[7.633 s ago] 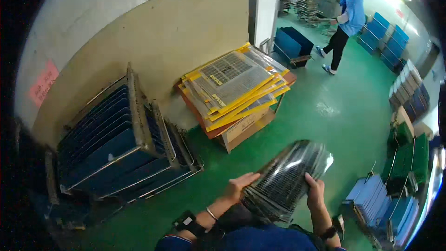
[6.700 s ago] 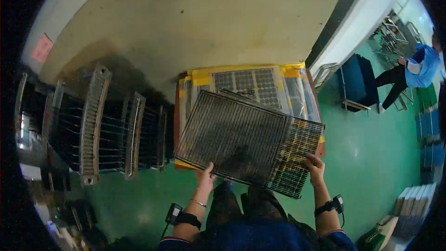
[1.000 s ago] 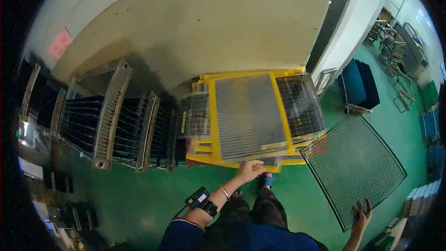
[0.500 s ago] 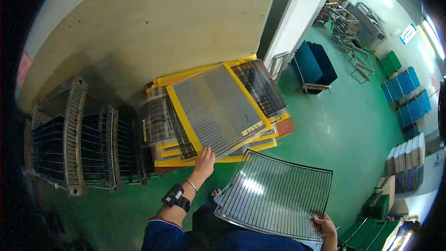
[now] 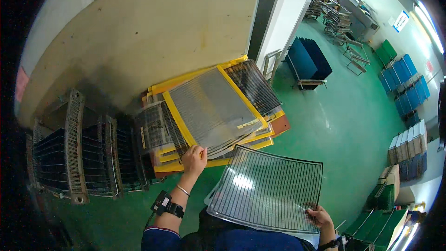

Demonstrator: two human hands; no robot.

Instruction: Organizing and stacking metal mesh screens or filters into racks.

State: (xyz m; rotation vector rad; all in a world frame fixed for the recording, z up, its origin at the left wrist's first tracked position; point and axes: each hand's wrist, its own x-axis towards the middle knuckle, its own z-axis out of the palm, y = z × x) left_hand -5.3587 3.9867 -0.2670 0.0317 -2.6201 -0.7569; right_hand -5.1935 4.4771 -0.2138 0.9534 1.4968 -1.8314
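Note:
My left hand is closed on the near left corner of a translucent grey film sheet with yellow tape along two sides. That sheet lies on top of a pile of similar yellow-edged sheets leaning against the wall, and its near edge bows up a little. A clear sheet printed with thin black parallel lines is in my right hand, gripped at its right edge with the thumb on top. It stretches over my lap, slightly curved, with a bright reflection on it. The fingers of my right hand are partly behind it.
A metal rack with dark panels stands at the left. Beyond the doorway's white post is a rack of blue panels. More blue, green and white panels line the right wall. The floor is green.
The near edge of the top film has risen and bent in my left hand. My view has shifted slightly. The lined sheet stays in my right hand.

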